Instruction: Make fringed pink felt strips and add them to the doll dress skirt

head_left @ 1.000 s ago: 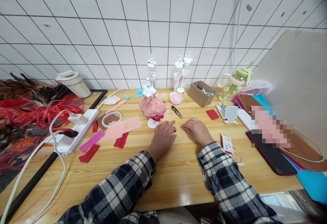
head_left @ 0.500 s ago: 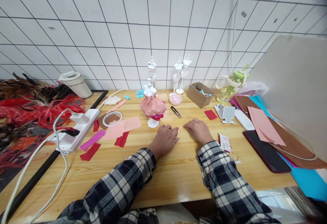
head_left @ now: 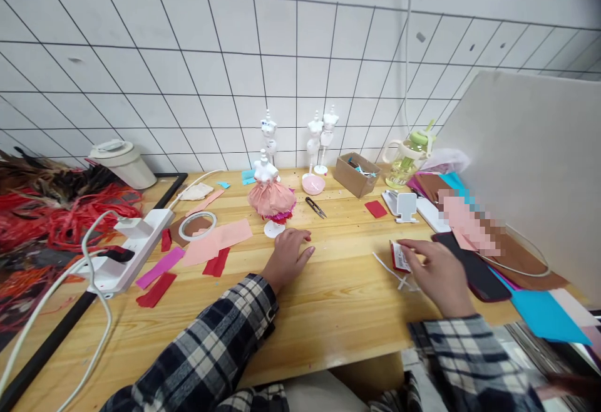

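Note:
My left hand (head_left: 288,257) rests on the wooden table (head_left: 323,330) with its fingers apart and nothing in it, just in front of the small white mannequin (head_left: 265,171) that wears a pink gathered skirt (head_left: 271,199). My right hand (head_left: 434,271) is farther right, its thumb and fingertips on a small red and white packet (head_left: 400,257). A thin white strip (head_left: 389,269) lies beside the packet. Black thread snips (head_left: 315,207) lie beyond my left hand, near a pink bowl (head_left: 313,184).
Pink, red and magenta fabric pieces and a tape roll (head_left: 198,226) lie left. A power strip (head_left: 136,249) is at the left edge. Behind stand bare mannequins (head_left: 315,136) and a cardboard box (head_left: 357,174). A phone (head_left: 474,271) and bottle (head_left: 406,161) are right.
My right hand has moved right from the table's middle onto the packet. My left hand stays near the mannequin, its fingers shifted slightly. The view has turned a little to the right.

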A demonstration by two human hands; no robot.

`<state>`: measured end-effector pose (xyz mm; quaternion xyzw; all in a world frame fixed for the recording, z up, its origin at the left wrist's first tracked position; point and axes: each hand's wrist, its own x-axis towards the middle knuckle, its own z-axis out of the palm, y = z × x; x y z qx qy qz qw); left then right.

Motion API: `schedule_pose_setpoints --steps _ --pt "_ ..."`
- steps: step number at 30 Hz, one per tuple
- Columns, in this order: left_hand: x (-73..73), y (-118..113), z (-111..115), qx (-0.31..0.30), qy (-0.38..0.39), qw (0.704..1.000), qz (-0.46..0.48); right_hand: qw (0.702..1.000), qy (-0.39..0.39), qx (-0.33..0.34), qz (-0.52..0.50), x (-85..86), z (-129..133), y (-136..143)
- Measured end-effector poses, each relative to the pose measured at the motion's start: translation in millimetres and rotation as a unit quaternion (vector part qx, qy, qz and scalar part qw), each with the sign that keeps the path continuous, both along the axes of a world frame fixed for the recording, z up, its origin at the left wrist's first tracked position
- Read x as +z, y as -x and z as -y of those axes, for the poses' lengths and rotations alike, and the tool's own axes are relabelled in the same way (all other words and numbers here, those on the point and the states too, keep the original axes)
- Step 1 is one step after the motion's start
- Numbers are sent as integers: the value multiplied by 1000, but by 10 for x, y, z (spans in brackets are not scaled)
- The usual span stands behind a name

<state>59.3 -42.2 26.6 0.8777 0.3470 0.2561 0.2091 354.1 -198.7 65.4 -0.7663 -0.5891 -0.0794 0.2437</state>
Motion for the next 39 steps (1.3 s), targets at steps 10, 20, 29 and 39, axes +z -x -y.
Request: schedule_pose_setpoints --steps 10,20,29,39 --pt "181 -239 297 -124 -31 991 -46 986 160 38 -13 -113 428 -494" --pt "210 -369 512 -193 -40 977 -82 973 226 -25 -36 -327 383 -131" --pt "223 -494 596 -220 -71 970 -76 977 141 108 -116 -439 501 -264" --pt "152 -995 681 -302 -114 944 -63 966 172 133 -139 -399 486 -118"
